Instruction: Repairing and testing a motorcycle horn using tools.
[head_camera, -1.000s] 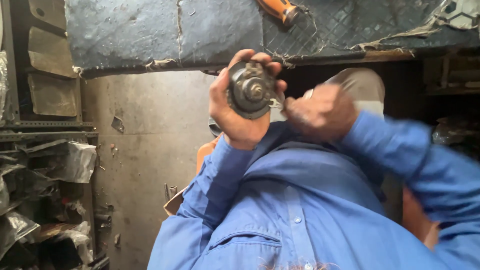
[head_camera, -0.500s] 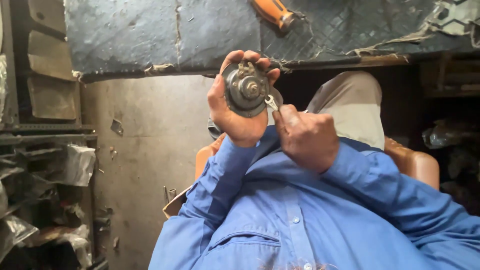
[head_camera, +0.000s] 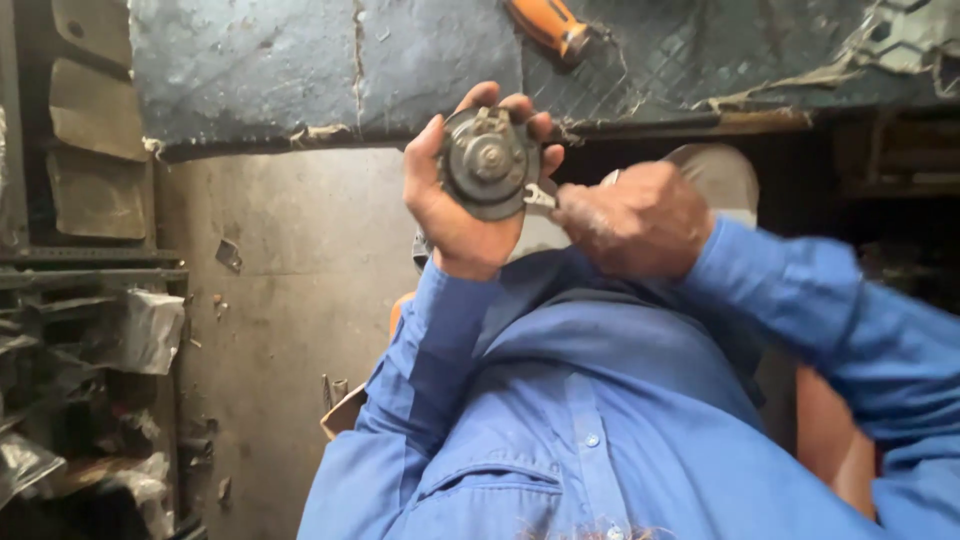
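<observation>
Both hands busy: our left hand (head_camera: 455, 205) fingers wrap the round grey metal motor housing (head_camera: 488, 162) held above the lap, our right hand (head_camera: 635, 218) grips a small steel spanner (head_camera: 540, 197) on its rim. Housing looks assembled; fastener work unfinished.

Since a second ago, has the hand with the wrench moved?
Yes. The right hand has closed in leftward on the round motor, which stays beneath the bench edge; its wrench now touches the motor's rim.
</observation>
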